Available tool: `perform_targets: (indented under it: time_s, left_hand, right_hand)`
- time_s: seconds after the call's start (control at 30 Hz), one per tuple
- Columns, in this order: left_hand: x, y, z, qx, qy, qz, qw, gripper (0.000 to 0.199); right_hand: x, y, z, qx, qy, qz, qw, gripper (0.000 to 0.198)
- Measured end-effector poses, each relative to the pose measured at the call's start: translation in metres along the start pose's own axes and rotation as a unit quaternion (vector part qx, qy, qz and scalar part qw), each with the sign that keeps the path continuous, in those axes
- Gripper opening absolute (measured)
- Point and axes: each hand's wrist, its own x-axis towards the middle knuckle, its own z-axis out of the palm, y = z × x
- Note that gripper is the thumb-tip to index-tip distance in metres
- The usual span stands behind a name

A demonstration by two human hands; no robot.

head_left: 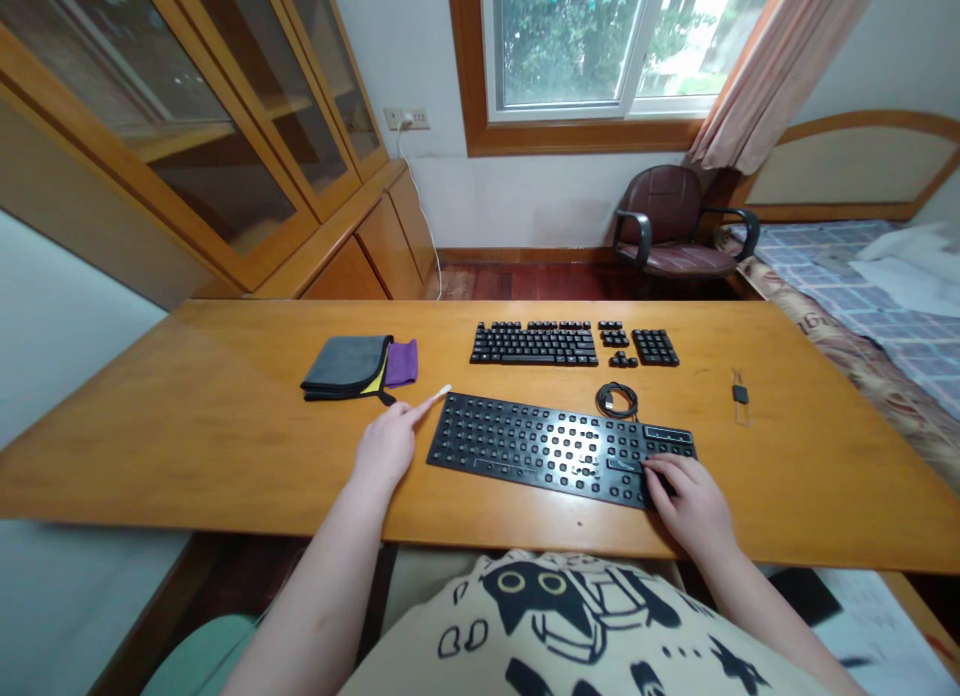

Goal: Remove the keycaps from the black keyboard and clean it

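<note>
My left hand [385, 442] is closed around a cotton swab [445, 389], its white tip by the upper left corner of a black keyboard base [510, 436]. The keycaps are off this base, leaving rows of bare switches, and it lies at a slant in front of me. On its right end rests my right hand [686, 501], fingers bent over the number-pad side; whether they pinch anything there is hidden. Behind the base, the removed black keycaps [534, 344] sit in keyboard order. A coiled black cable [616, 400] lies at the base's rear edge.
Left on the wooden desk [225, 426] are a folded grey cloth [347, 364] and a purple cloth [403, 362]. A wire keycap puller [740, 394] lies at the right. Beyond the desk stand a glass-door cabinet [225, 166], an office chair [667, 221] and a bed [877, 276].
</note>
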Motion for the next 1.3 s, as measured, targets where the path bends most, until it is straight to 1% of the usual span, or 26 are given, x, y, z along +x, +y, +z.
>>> perform_targets:
  time_s: [0.07, 0.1, 0.2, 0.23, 0.3, 0.33, 0.4, 0.43, 0.47, 0.53, 0.57, 0.6, 0.63, 0.73, 0.8, 0.87, 0.93, 0.97, 1.0, 1.03, 1.1, 1.13, 1.17, 1.2, 1.27, 1.3]
  left_hand:
    - [-0.001, 0.001, 0.003, 0.009, 0.013, -0.059, 0.998, 0.056]
    - [-0.002, 0.002, 0.004, 0.007, 0.023, -0.06, 0.998, 0.056]
    - [-0.004, 0.006, 0.005, 0.0, 0.024, 0.013, 1.0, 0.058]
    - [-0.004, 0.008, 0.004, 0.007, 0.017, 0.01, 1.0, 0.057]
    - [-0.004, 0.009, 0.002, 0.029, 0.014, -0.035, 0.999, 0.053]
    - [-0.004, 0.009, 0.001, 0.035, 0.018, -0.045, 0.998, 0.052]
    - [-0.002, 0.008, -0.001, 0.031, 0.022, -0.008, 0.999, 0.053]
    - [-0.001, 0.006, -0.001, 0.025, 0.016, 0.015, 0.999, 0.054]
    - [0.0, 0.004, 0.0, 0.022, 0.008, 0.023, 0.999, 0.055]
    - [0.001, 0.002, 0.001, 0.03, 0.005, -0.011, 0.999, 0.054]
    - [0.002, 0.001, 0.002, 0.034, 0.013, -0.027, 0.999, 0.054]
    - [0.001, 0.001, 0.003, 0.036, 0.026, -0.027, 0.999, 0.054]
    - [0.001, 0.001, 0.004, 0.034, 0.039, -0.004, 0.999, 0.054]
    - [-0.002, 0.004, 0.007, 0.015, 0.053, 0.107, 0.993, 0.052]
    - [-0.003, 0.004, 0.009, 0.006, 0.046, 0.123, 0.991, 0.05]
    - [-0.004, 0.002, 0.009, 0.006, 0.048, 0.083, 0.995, 0.049]
    - [-0.006, -0.002, 0.008, 0.013, 0.071, 0.023, 0.997, 0.046]
    - [-0.006, -0.003, 0.008, 0.015, 0.084, 0.007, 0.996, 0.044]
    - [-0.007, -0.003, 0.007, 0.014, 0.09, 0.01, 0.996, 0.044]
    - [-0.008, -0.004, 0.007, 0.01, 0.089, 0.029, 0.996, 0.044]
    - [-0.01, -0.004, 0.005, 0.002, 0.065, 0.088, 0.994, 0.047]
    - [-0.01, -0.004, 0.005, 0.007, 0.051, 0.098, 0.994, 0.048]
    - [-0.009, -0.006, 0.004, 0.018, 0.045, 0.081, 0.995, 0.048]
    - [-0.009, -0.008, 0.003, 0.035, 0.046, 0.042, 0.997, 0.048]
    - [-0.006, -0.013, 0.0, 0.064, 0.066, -0.047, 0.995, 0.046]
    - [-0.005, -0.015, -0.002, 0.07, 0.078, -0.064, 0.992, 0.045]
  right_hand:
    - [-0.001, 0.002, 0.001, -0.001, -0.001, 0.002, 1.0, 0.015]
    - [-0.002, 0.003, 0.002, -0.002, -0.002, 0.002, 1.0, 0.016]
    - [-0.003, 0.004, 0.003, 0.0, -0.003, 0.003, 1.0, 0.016]
    - [-0.003, 0.004, 0.004, 0.001, -0.002, 0.003, 1.0, 0.016]
    - [-0.003, 0.004, 0.004, 0.001, 0.0, 0.004, 1.0, 0.016]
    - [-0.003, 0.004, 0.003, 0.001, 0.001, 0.003, 1.0, 0.016]
    - [-0.002, 0.003, 0.003, 0.0, 0.001, 0.0, 1.0, 0.016]
    - [-0.002, 0.003, 0.003, 0.0, 0.0, -0.001, 1.0, 0.016]
    - [-0.002, 0.003, 0.003, 0.0, -0.002, -0.003, 1.0, 0.016]
    - [-0.001, 0.003, 0.003, -0.002, -0.004, -0.005, 1.0, 0.015]
    - [-0.001, 0.003, 0.002, -0.003, -0.004, -0.005, 1.0, 0.014]
    - [-0.001, 0.003, 0.002, -0.004, -0.003, -0.005, 1.0, 0.014]
    - [-0.001, 0.002, 0.002, -0.005, -0.003, -0.005, 1.0, 0.014]
    - [-0.002, 0.002, 0.002, -0.003, -0.002, -0.003, 1.0, 0.014]
    - [-0.002, 0.002, 0.001, -0.001, -0.003, -0.002, 1.0, 0.014]
    - [-0.002, 0.002, 0.001, 0.0, -0.003, -0.001, 1.0, 0.015]
    - [-0.002, 0.001, 0.001, 0.002, -0.002, -0.001, 1.0, 0.015]
    - [-0.002, 0.001, 0.001, 0.002, -0.002, -0.001, 1.0, 0.015]
    - [-0.001, 0.001, 0.001, 0.003, -0.002, -0.001, 1.0, 0.015]
    - [-0.001, 0.001, 0.002, 0.003, -0.001, 0.0, 1.0, 0.016]
    - [-0.001, 0.001, 0.002, 0.002, -0.002, 0.003, 1.0, 0.016]
    - [-0.001, 0.001, 0.002, 0.0, -0.002, 0.004, 1.0, 0.016]
    - [-0.001, 0.002, 0.002, -0.001, -0.002, 0.004, 1.0, 0.016]
    - [-0.001, 0.003, 0.003, -0.002, -0.002, 0.003, 1.0, 0.016]
    - [-0.002, 0.004, 0.003, -0.003, -0.003, -0.002, 1.0, 0.017]
    - [-0.002, 0.004, 0.004, -0.002, -0.003, -0.004, 1.0, 0.016]
